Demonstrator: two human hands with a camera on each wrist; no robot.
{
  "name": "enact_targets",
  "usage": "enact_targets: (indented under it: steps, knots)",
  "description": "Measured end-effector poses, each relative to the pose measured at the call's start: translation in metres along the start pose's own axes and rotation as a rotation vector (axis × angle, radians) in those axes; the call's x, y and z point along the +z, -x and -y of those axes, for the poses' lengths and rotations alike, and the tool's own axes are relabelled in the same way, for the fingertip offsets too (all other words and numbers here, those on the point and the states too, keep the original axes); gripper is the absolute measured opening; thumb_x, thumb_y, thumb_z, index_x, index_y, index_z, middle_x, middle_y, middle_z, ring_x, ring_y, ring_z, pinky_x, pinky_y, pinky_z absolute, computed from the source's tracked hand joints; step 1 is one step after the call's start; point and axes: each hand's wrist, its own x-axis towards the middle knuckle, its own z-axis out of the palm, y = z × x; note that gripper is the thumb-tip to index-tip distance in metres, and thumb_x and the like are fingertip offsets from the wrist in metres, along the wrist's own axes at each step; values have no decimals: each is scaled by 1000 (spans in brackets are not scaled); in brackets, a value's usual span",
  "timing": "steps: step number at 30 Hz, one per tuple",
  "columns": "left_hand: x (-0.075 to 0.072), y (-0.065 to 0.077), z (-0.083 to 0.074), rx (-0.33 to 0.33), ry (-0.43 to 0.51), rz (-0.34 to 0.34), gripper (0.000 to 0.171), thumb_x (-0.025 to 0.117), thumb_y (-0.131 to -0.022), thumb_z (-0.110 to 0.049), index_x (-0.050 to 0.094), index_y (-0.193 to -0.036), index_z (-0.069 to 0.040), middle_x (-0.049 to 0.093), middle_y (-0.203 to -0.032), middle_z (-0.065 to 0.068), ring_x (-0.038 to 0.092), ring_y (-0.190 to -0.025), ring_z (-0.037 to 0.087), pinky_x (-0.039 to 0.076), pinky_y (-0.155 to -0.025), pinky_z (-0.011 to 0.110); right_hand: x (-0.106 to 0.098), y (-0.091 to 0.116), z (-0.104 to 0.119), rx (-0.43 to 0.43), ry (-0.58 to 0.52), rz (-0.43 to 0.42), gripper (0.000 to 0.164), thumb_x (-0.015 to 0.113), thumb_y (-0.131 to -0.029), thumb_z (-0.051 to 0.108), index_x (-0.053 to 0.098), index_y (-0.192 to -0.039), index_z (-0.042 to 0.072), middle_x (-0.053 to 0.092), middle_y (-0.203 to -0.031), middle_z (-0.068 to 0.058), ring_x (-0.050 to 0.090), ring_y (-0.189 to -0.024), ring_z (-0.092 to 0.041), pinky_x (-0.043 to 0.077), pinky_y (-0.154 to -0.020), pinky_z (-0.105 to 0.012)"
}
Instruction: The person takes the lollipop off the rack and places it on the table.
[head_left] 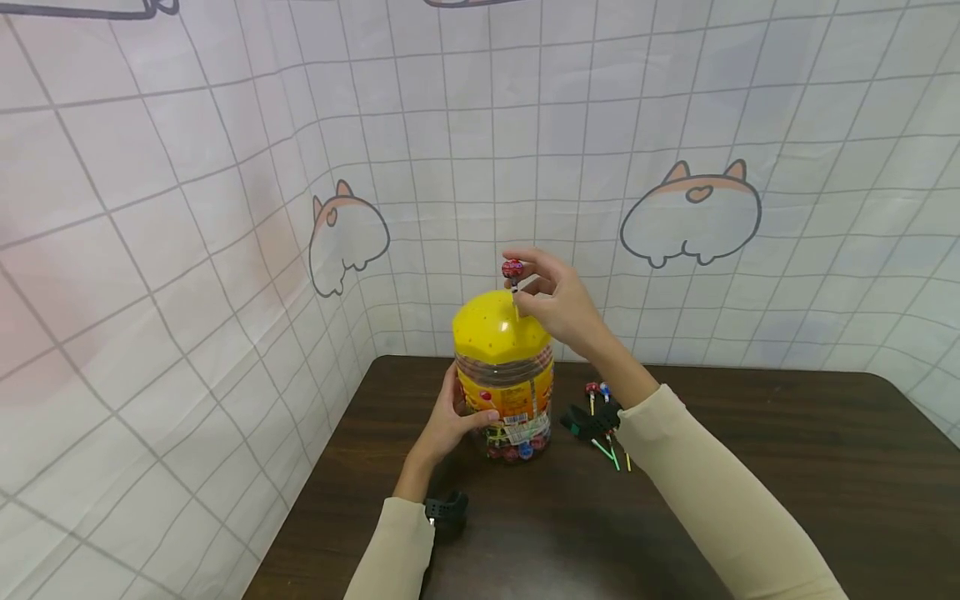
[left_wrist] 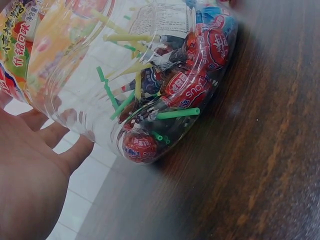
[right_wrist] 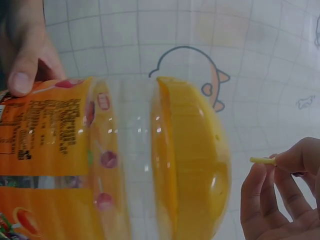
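Observation:
A clear plastic jar (head_left: pixel 517 396) with an orange label and a domed yellow lid (head_left: pixel 491 327) stands upright on the table. Wrapped lollipops (left_wrist: pixel 187 87) with yellow and green sticks lie in its bottom. My left hand (head_left: pixel 442 427) grips the jar's left side, its thumb across the front of the label. Just above the lid, my right hand (head_left: pixel 558 302) pinches a red-wrapped lollipop (head_left: pixel 512 268) by its stick, candy end up. In the right wrist view, the yellow stick end (right_wrist: pixel 261 160) pokes out from the fingers, apart from the lid.
Several loose lollipops (head_left: pixel 604 389) lie on the dark wooden table (head_left: pixel 750 467) right of the jar, partly behind the right wrist's black camera strap (head_left: pixel 588 421). A white grid-patterned cloth (head_left: pixel 555 142) with cartoon prints hangs behind and to the left.

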Motion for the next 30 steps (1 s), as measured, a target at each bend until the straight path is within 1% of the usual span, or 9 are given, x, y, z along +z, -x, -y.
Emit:
enact_targets:
  steps: [3, 9, 15, 19, 22, 27, 30]
  knots:
    - [0, 0, 0, -4, 3, -2, 101, 82, -88, -25, 12, -161, -32, 43, -154, 5, 45, -143, 28, 34, -122, 56, -3, 6, -6, 16, 1, 3, 57, 61, -92, 2, 55, -146, 20, 62, -121, -15, 67, -95, -32, 61, -77, -31]
    - [-1, -1, 1, -1, 0, -2, 100, 81, -89, -23, 13, -161, -32, 43, -154, 5, 45, -143, 27, 33, -122, 57, -9, 18, -14, 55, -4, 11, 59, 61, -92, 2, 54, -147, 20, 62, -121, -15, 67, -97, -32, 61, -78, -30]
    - [-1, -1, 0, 13, 3, 2, 99, 81, -89, -22, 13, -161, -32, 42, -155, 4, 44, -144, 28, 32, -122, 58, -15, 31, -21, 62, -6, 9, 58, 62, -93, 2, 54, -147, 20, 60, -121, -14, 67, -95, -29, 62, -78, -32]
    - [-1, -1, -1, 19, 5, 5, 99, 80, -90, -21, 13, -161, -32, 41, -156, 4, 43, -145, 28, 31, -123, 58, -20, 40, -27, 65, -8, 3, 57, 63, -93, 3, 53, -148, 19, 59, -120, -15, 67, -94, -30, 63, -77, -33]
    - [0, -1, -2, 21, 6, 4, 99, 80, -89, -20, 13, -161, -32, 41, -155, 5, 43, -145, 28, 31, -123, 59, -24, 48, -32, 72, -13, -7, 58, 62, -93, 2, 53, -148, 17, 59, -121, -17, 67, -93, -32, 63, -75, -32]
    - [0, -1, -1, 23, 5, 3, 100, 81, -88, -21, 13, -161, -32, 41, -155, 4, 43, -145, 28, 30, -123, 59, -32, 64, -44, 107, 8, -24, 57, 62, -94, 2, 52, -148, 16, 61, -122, -19, 66, -90, -30, 60, -71, -29]
    - [-1, -1, 0, 24, 9, 7, 100, 81, -89, -20, 13, -161, -32, 41, -156, 5, 43, -145, 28, 31, -123, 59, -37, 75, -52, 136, 6, -31, 56, 61, -95, 2, 52, -148, 17, 62, -121, -21, 66, -88, -29, 61, -71, -31]
